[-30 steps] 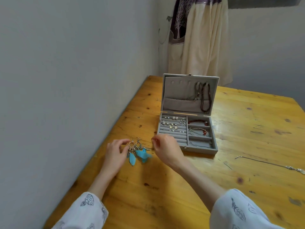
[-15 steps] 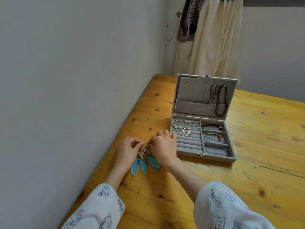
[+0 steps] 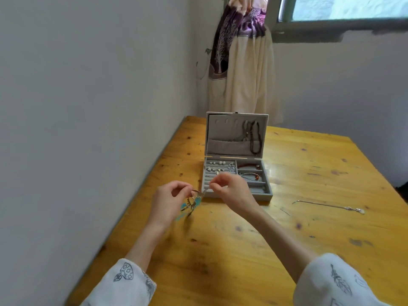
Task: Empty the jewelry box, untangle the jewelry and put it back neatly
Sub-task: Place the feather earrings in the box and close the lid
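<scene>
Feather earrings, raised off the table since a moment ago.
Left hand [image 3: 170, 200] pinches the blue feather earrings [image 3: 190, 203]; right hand [image 3: 231, 188] pinches their hook, both now lifted before the open jewelry box [image 3: 236, 164].

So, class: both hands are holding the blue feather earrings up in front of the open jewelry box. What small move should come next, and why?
Probably ease the right hand gently away from the left hand. Each pinches part of the feather earrings, which hang as one bunch, seemingly hooked together.

jewelry box [image 3: 236, 193] on table [image 3: 309, 173], necklace [image 3: 326, 205] right
</scene>
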{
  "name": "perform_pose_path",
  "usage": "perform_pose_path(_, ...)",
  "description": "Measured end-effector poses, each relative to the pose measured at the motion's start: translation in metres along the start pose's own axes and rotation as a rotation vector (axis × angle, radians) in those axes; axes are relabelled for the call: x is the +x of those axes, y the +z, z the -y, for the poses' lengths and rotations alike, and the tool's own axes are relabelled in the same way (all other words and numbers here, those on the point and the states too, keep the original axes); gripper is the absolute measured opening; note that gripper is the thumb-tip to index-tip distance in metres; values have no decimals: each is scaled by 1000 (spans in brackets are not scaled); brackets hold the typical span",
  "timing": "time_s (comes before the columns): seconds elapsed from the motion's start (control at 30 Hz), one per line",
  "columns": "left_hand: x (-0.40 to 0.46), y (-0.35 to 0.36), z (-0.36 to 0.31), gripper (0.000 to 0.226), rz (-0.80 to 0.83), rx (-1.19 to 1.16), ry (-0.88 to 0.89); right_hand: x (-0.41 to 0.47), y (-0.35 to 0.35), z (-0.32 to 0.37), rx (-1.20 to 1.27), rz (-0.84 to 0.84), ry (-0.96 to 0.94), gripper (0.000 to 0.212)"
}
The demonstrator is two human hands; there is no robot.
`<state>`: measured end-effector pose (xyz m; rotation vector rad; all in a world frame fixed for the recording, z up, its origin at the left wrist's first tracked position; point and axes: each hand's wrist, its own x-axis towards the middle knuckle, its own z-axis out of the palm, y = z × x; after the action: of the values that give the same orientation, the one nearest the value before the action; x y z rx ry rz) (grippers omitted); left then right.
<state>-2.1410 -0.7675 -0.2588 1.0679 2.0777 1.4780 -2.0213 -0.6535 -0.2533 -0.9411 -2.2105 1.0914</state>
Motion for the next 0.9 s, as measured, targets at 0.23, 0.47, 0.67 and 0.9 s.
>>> perform_pose_path(0.23,-43,83,-45,9,250,-10,112,-76,-107,-43,119,-85,47,15)
perform_pose_path(0.47,-88,196,-76,9,465,-56,134,-159,-206,-109,76,-142,265,18)
perform_pose_path(0.67,-116,265,-99,7,711,-139,85,-196,-259,-145,206,-56,506,10)
perform_pose_path(0.9,-89,330,-81,8,787,34,-15,-169,-260,-206,6,70,659,12)
